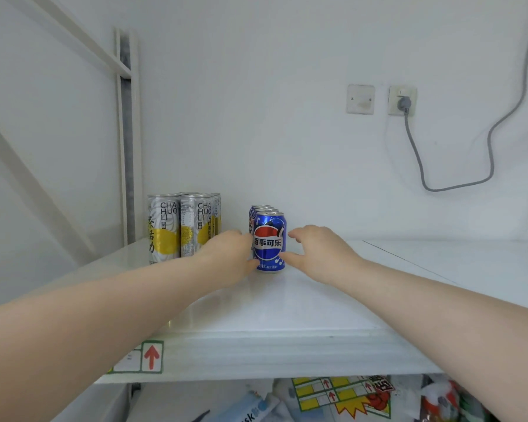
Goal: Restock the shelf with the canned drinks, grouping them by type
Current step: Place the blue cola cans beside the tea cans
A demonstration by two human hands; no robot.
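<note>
A row of blue cola cans (269,242) stands upright in single file at the middle of the white shelf (287,318), the front one facing me. To its left stands a group of tall silver-and-yellow tea cans (180,226). My left hand (229,254) presses against the left side of the front blue can, fingers and thumb curled on it. On the can's right side, my right hand (314,251) has its fingers spread, the thumb tip at the can's edge. The cans further back in both groups are mostly hidden.
A white upright post (128,147) rises at the shelf's left rear corner. On the back wall are a socket with a grey plug (404,102) and a hanging cable. Below the shelf lie coloured packages (348,397). The shelf's right half is bare.
</note>
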